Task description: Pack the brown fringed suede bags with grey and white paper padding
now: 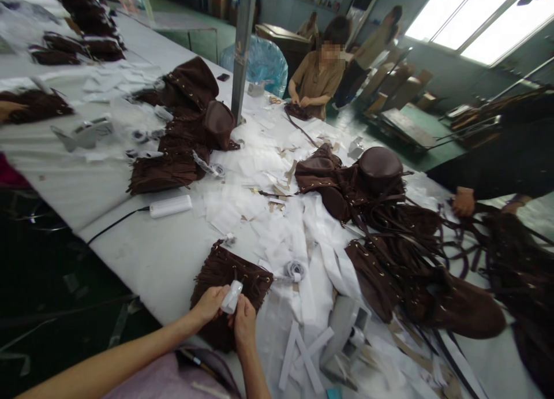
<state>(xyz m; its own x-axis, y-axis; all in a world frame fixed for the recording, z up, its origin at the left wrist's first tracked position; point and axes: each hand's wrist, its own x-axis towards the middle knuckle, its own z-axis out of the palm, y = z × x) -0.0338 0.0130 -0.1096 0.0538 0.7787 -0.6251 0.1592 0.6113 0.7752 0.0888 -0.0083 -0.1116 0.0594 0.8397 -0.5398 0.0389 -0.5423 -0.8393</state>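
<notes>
A small white wrapped piece (232, 297), possibly tissue or plastic, is pinched between my two hands. On its left side are the closed fingers of my left hand (211, 304). My right hand (245, 321) grips it from the right, thumb up. Beneath both hands lies a dark brown fringed bag (212, 272) with metal eyelets along its upper edge. A coiled, wrapped strap end (295, 269) rests just right of the bag. What is inside the white wrapping is hidden.
Paper scraps (246, 208) cover the middle of the table. A grey tape dispenser (346, 335) stands at right, near piled brown bags (389, 260). A white corded block (170, 206) and more bags (173, 162) lie left. A metal post (243, 58) rises behind; co-workers handle bags across and right.
</notes>
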